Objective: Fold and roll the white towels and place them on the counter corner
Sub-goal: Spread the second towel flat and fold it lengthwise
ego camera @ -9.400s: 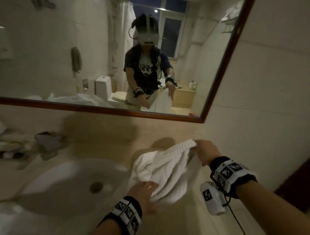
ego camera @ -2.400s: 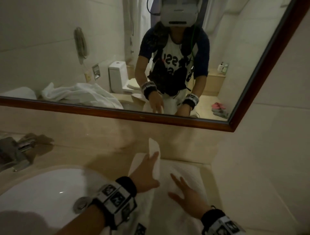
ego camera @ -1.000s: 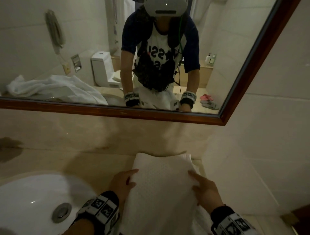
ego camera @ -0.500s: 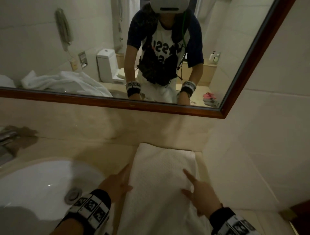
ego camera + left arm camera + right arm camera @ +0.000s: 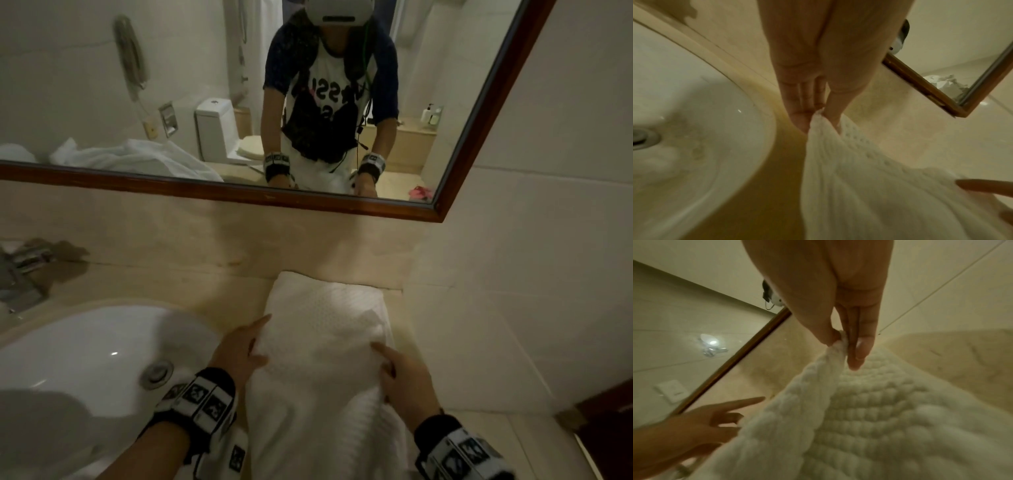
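Note:
A white waffle-textured towel lies folded lengthwise on the beige counter, its far end in the corner by the wall. My left hand pinches its left edge between thumb and fingers, clear in the left wrist view. My right hand pinches the right edge, a bunched fold showing between thumb and fingers. Both hands lift the near part of the towel off the counter; its near end hangs over the front edge.
A white sink basin with a metal drain lies left of the towel, a faucet at far left. A wood-framed mirror hangs above; the tiled side wall bounds the counter on the right.
Half a second ago my fingers lay flat on the towel; now both hands pinch its side edges and have raised its near part slightly.

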A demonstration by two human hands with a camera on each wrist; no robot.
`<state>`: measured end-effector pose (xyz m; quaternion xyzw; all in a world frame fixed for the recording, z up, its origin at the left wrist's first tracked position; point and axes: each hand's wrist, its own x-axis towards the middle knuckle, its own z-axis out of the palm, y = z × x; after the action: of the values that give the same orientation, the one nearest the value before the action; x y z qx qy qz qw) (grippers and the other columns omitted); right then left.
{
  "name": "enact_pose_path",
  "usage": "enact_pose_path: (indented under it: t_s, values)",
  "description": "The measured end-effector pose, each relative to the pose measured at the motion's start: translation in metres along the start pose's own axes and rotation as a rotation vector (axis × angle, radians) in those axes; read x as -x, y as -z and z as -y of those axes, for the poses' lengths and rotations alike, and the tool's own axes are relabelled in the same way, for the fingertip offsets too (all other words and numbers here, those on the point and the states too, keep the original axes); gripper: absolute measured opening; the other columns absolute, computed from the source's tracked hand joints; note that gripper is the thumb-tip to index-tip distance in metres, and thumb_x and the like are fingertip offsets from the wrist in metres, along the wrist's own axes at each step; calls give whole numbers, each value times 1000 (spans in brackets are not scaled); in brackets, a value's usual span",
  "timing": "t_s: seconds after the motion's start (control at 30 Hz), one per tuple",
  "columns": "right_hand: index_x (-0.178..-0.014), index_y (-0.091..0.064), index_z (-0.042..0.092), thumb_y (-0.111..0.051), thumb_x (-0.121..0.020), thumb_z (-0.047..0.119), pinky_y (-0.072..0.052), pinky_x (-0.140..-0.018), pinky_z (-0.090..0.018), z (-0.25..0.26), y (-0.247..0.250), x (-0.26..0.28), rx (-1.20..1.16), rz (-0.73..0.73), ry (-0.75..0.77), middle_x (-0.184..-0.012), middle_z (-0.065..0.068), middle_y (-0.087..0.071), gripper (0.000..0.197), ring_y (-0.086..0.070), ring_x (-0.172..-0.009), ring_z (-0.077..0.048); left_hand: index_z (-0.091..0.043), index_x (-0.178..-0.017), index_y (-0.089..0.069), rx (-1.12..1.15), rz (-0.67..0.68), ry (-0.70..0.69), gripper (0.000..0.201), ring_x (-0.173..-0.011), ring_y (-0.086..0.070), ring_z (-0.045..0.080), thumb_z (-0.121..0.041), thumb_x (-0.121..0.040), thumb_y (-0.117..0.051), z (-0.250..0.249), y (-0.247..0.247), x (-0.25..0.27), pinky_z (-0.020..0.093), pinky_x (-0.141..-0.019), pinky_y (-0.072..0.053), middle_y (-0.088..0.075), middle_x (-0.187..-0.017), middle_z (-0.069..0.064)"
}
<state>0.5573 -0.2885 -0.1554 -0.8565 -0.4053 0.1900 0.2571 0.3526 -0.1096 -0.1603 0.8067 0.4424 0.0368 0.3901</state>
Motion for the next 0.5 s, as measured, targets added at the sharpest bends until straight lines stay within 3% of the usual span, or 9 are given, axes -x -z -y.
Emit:
enact_pose_path:
  t_s: [0.1,0.17,0.23,0.27,0.3,0.33,0.43,0.5]
  values:
    - [-136,-47,24,-39,-97,11,-43,-95,-23,-8,-7,0,130,197,-34,-124,-9,-61,42,-58,-102,-19,-34,-147,7,-153,65,43,84,-132,-36,27,-24,-92,-55,-1,-11,9,33,-110,-31,-30,-147,13]
    - [-142,-38,27,-38,-99,21,-38,-100,-22,-4,-6,9,238,260,-5,-135,-7,-54,43,-54,-118,-20,-40,-141,18,-207,127,61,86,-134,-35,28,-39,-91,-52,6,-15,24,35,-112,-30,-25,-151,12]
    - [-145,-31,29,-37,-100,28,-37,-98,-22,3,1,23,365,258,83,-135,-6,-52,45,-52,-120,-20,-37,-136,26,-222,207,53,89,-117,-52,27,-49,-90,-49,14,-10,47,29,-98,-43,-40,-144,15]
    - [-145,-31,30,-37,-100,29,-38,-94,-20,8,3,31,425,232,147,-133,-5,-50,46,-52,-116,-19,-33,-140,25,-218,251,68,91,-98,-59,25,-50,-90,-49,16,-9,58,23,-82,-48,-49,-137,17]
    - [-144,-32,30,-40,-99,28,-39,-89,-19,14,4,41,465,219,226,-132,-3,-46,46,-54,-113,-18,-32,-143,22,-208,278,84,90,-83,-58,23,-49,-90,-49,17,-8,70,19,-67,-47,-54,-130,19]
    - [-143,-34,30,-44,-97,26,-39,-86,-18,21,3,52,478,246,318,-132,-1,-42,48,-55,-110,-19,-33,-144,18,-196,292,99,88,-77,-57,23,-49,-90,-49,17,-8,80,19,-62,-44,-57,-126,21]
    - [-141,-37,26,-53,-92,18,-39,-97,-28,40,-16,77,446,527,429,-139,0,-35,53,-51,-117,-25,-36,-146,3,-228,222,124,82,-89,-56,24,-53,-87,-51,26,-14,99,27,-82,-47,-55,-126,17]
    - [-133,-45,17,-48,-93,10,-40,-97,-33,44,-31,86,463,603,399,-135,-7,-40,41,-51,-116,-29,-25,-141,-30,-217,97,155,72,-104,-55,23,-56,-82,-57,27,-19,106,29,-91,-47,-49,-122,8]
